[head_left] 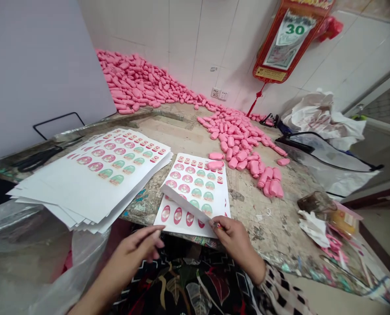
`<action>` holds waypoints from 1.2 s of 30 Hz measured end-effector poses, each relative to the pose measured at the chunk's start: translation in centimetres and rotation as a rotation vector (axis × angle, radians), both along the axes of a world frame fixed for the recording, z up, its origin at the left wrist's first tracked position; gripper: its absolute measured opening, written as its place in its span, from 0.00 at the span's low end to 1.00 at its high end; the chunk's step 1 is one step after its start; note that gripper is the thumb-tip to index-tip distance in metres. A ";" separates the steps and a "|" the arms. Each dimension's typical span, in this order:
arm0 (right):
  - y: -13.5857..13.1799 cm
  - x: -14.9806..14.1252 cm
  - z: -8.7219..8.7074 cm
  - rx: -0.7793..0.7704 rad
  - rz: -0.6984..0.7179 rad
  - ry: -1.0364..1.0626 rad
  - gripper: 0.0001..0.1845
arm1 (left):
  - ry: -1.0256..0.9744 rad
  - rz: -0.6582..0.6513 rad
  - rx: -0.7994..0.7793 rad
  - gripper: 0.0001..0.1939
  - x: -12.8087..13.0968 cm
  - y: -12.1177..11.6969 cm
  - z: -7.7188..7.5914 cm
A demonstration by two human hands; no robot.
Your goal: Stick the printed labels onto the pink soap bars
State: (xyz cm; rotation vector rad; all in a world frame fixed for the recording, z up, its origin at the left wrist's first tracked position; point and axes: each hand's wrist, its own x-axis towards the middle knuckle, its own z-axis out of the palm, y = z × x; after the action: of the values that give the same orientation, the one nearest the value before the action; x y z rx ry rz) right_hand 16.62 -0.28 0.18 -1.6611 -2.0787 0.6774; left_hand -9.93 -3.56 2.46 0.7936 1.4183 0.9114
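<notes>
A sheet of round stickers in pink and green lies near the table's front edge, with its near edge curled up. Another sticker sheet with pink ovals shows beneath it. My right hand pinches the right end of the curled edge between thumb and fingers. At the lower left corner of the sheets is my left hand, its fingers loosely bent and apart, with nothing visible in them. Two pink capsule-shaped pieces rest on or against the far right corner of the upper sheet.
To the left, a thick stack of sticker sheets overhangs the table edge. Heaps of pink pieces spread along the wall. A clear zip bag, a brown jar and pink scissors are at the right. Clear plastic hangs lower left.
</notes>
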 end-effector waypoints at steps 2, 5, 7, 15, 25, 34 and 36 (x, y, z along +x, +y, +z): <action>0.0 -0.6 0.1 -0.005 0.011 0.010 0.11 | -0.143 -0.074 -0.043 0.28 3.2 1.2 0.0; 0.2 -1.0 0.6 -0.032 0.180 0.006 0.09 | -0.232 -0.007 -0.105 0.30 5.9 2.8 -0.3; 1.3 -0.8 1.0 -0.073 0.312 0.022 0.08 | -0.255 0.035 -0.157 0.27 6.5 3.4 -0.7; 13.8 1.0 1.5 0.176 0.066 -0.305 0.20 | -0.362 0.285 -0.183 0.16 6.1 3.7 -1.6; 15.5 3.7 -2.5 0.176 -0.272 -0.505 0.24 | -0.221 0.485 0.048 0.19 0.8 4.8 3.2; 14.9 4.7 -2.0 0.181 -0.245 -0.561 0.24 | 0.010 0.717 0.180 0.12 -12.2 8.4 3.7; 14.9 4.9 -1.9 0.190 -0.217 -0.567 0.23 | 0.082 0.755 0.151 0.11 -14.1 9.0 3.2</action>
State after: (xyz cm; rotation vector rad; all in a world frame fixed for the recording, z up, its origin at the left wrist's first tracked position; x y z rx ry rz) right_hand 21.54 14.59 -1.76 -2.0924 -2.1754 -0.0774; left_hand -24.02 5.41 5.62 0.3904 1.7711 1.5854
